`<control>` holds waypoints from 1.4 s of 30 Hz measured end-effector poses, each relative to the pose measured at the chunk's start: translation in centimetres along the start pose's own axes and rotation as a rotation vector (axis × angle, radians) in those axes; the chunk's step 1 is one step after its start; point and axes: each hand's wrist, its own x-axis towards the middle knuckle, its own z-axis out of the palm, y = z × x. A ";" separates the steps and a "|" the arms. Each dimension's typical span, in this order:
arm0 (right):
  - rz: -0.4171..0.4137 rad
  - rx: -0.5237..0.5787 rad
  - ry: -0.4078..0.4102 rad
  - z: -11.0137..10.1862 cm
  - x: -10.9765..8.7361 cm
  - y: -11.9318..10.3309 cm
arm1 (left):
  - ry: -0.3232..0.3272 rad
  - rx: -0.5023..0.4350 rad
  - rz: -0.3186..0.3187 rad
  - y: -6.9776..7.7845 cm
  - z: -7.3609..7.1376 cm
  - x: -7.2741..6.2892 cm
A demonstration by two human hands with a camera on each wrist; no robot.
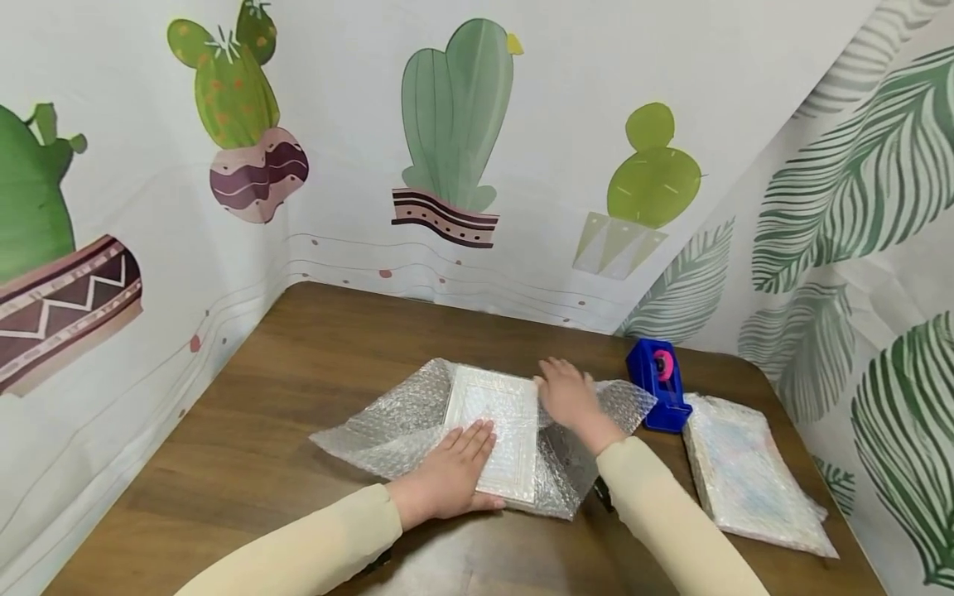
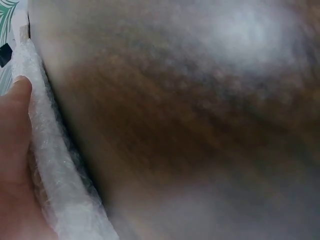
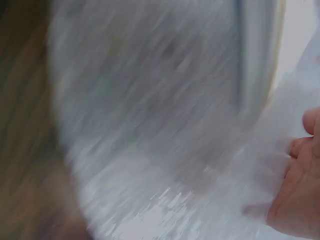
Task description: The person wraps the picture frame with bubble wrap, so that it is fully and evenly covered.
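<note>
A white rectangular frame [image 1: 514, 443] lies on a spread sheet of bubble wrap [image 1: 402, 401], with part of the wrap folded over its face. My left hand [image 1: 447, 476] rests on the frame's lower left part, fingers straight across the wrap, thumb along the near edge. That wrapped edge [image 2: 55, 140] runs beside the hand in the left wrist view. At the frame's upper right edge, my right hand [image 1: 570, 397] touches the wrap with its fingers stretched out. The right wrist view is blurred; it shows the wrap [image 3: 150, 130] and the frame's side [image 3: 257, 55] near that hand.
A blue tape dispenser [image 1: 656, 385] with a pink core stands right of the wrap. Beside it lies a flat package [image 1: 753, 476] in bubble wrap. The brown wooden table [image 1: 276, 414] meets a cactus-print cloth [image 1: 343, 199] at the back.
</note>
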 end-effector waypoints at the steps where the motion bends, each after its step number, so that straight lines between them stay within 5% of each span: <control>1: 0.039 -0.006 -0.005 0.0 0.1 1.0 | -0.001 0.002 -0.001 0.0 0.0 0.0; 6: 0.174 0.020 -0.034 1.2 -0.5 5.7 | -0.012 0.004 -0.010 0.1 0.1 -0.2; 11: 0.195 0.000 -0.036 1.5 -0.6 8.3 | -0.009 -0.005 -0.009 0.1 -0.1 -0.2; 19: 0.183 -0.001 -0.165 -0.7 -0.2 8.9 | -0.012 -0.069 -0.024 0.2 -0.2 0.3; 29: 0.353 -0.043 -0.227 -2.2 0.2 7.7 | 0.009 0.028 -0.089 1.1 -1.0 1.3; 36: 0.205 0.268 -0.227 -4.5 -0.7 8.1 | 0.039 0.110 -0.079 1.6 -0.5 1.9; 42: 0.192 0.559 -0.205 -6.4 -1.1 6.4 | 0.043 0.057 -0.004 1.1 -0.5 2.4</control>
